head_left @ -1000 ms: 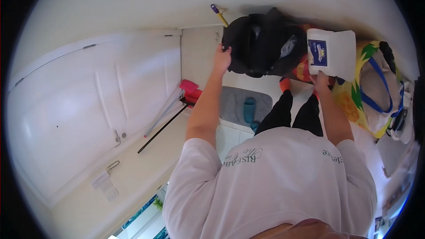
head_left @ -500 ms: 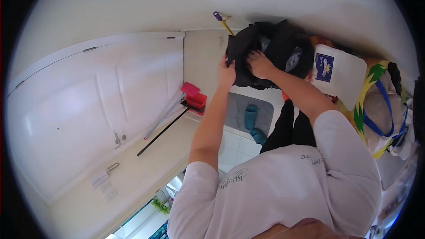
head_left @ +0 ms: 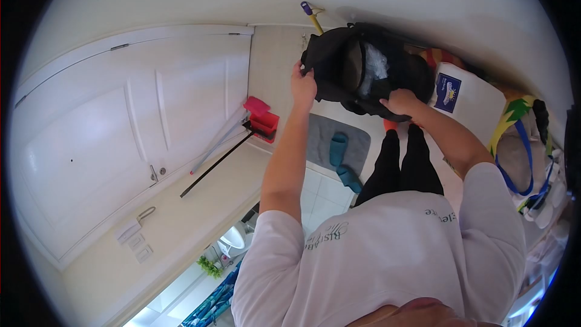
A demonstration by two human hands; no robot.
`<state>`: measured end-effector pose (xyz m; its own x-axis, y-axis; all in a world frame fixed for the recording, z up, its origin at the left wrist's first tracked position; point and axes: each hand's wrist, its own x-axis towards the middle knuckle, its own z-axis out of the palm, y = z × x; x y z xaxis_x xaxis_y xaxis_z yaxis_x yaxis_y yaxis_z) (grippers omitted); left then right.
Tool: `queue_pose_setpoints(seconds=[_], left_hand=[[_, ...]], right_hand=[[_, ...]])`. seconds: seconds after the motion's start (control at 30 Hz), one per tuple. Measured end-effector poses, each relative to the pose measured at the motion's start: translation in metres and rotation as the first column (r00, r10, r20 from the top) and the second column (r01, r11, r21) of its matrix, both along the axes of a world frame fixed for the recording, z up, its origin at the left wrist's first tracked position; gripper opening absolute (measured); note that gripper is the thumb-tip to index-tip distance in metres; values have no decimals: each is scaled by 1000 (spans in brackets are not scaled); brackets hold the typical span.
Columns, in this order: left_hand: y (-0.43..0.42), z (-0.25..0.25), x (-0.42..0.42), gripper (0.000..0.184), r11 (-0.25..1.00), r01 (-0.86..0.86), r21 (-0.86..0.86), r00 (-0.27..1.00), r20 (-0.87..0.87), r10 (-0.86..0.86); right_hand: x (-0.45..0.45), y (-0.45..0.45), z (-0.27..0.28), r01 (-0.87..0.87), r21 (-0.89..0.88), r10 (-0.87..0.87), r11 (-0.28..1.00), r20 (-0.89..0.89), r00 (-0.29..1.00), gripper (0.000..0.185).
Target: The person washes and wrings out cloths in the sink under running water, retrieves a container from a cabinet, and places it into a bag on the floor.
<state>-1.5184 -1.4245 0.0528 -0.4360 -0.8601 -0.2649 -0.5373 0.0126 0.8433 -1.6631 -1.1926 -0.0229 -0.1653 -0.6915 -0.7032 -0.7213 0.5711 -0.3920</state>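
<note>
A black bag point(head_left: 330, 75) hangs open in front of me at the far wall, its mouth facing up toward me. Clear crumpled plastic point(head_left: 375, 66) shows inside it. My left hand point(head_left: 304, 88) is closed around the left edge of the bag's opening. At the near right edge, my right hand point(head_left: 402, 103) pinches the black fabric, its fingertips partly hidden in the folds. The bag's deeper contents are dark and cannot be made out.
Right of the bag stands a white box point(head_left: 475, 94) with a blue label, beside a yellow-green bag point(head_left: 514, 139) with blue straps. Teal slippers point(head_left: 339, 148) lie on a grey mat point(head_left: 318, 139). A red dustpan point(head_left: 264, 124) and black-handled broom point(head_left: 215, 166) lean near the white door point(head_left: 91, 145).
My right hand has come out of the bag's middle and moved right and down to its near edge. The bag's mouth is spread wider, showing more clear plastic. My left hand keeps its hold.
</note>
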Motion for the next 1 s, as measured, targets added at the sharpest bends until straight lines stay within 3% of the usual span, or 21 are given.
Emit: queue_pose_setpoints(seconds=[0.03, 0.13, 0.2, 0.27, 0.33, 0.43, 0.5, 0.53, 0.63, 0.73, 0.77, 0.83, 0.93, 1.0], left_hand=[[0, -2, -1, 40, 1000, 11, 7, 1000, 7, -11], [2, -4, -3, 41, 999, 42, 16, 998, 36, -43], [7, 0, -5, 40, 998, 61, 10, 997, 50, -61], [9, 3, -4, 41, 998, 54, 19, 998, 38, -55], [10, 5, -6, 41, 998, 35, 49, 999, 23, -36], [12, 12, -7, 42, 995, 5, 102, 1000, -3, -5], [17, 19, -9, 42, 994, 19, 105, 1000, -26, -17], [16, 14, -8, 42, 994, 18, 112, 999, -31, -14], [13, 7, -8, 43, 991, 10, 134, 999, -48, -3], [13, 5, -9, 44, 991, 6, 134, 999, -37, -1], [11, 2, -9, 45, 993, 14, 117, 1000, -10, -13], [10, -1, -8, 50, 998, 49, 43, 997, 53, -51], [21, 5, -12, 62, 969, 158, -188, 977, 170, -126], [51, 20, -20, 73, 869, 255, -425, 954, 256, -155]], right_hand=[[-3, -7, 0, 12, -7, -12, 1000, 11, 1000, 45], [-5, -33, 0, 399, -286, -440, 871, -98, 892, 38], [-1, -47, 2, 329, -459, -454, 825, -192, 870, 33], [-2, -54, -8, 233, -324, -307, 917, -198, 931, 31], [-2, -63, -26, 20, 111, -20, 994, 3, 1000, 36], [40, -54, -4, -210, -115, 212, 971, 5, 977, 39], [63, -51, -28, -146, -198, 183, 969, 183, 966, 39], [66, -48, -28, -180, -256, 221, 950, 144, 965, 40], [46, -55, -33, -130, -134, 178, 982, 462, 869, 36], [28, -49, -22, -30, -184, 111, 982, 450, 886, 37], [25, -43, -14, 126, -254, -41, 959, 316, 948, 37], [30, -27, 16, 368, -445, -377, 816, 71, 923, 37], [30, 5, 61, 370, -895, -641, 250, 134, 756, 40], [45, 44, 68, 515, -848, -729, 124, 275, 627, 32]])
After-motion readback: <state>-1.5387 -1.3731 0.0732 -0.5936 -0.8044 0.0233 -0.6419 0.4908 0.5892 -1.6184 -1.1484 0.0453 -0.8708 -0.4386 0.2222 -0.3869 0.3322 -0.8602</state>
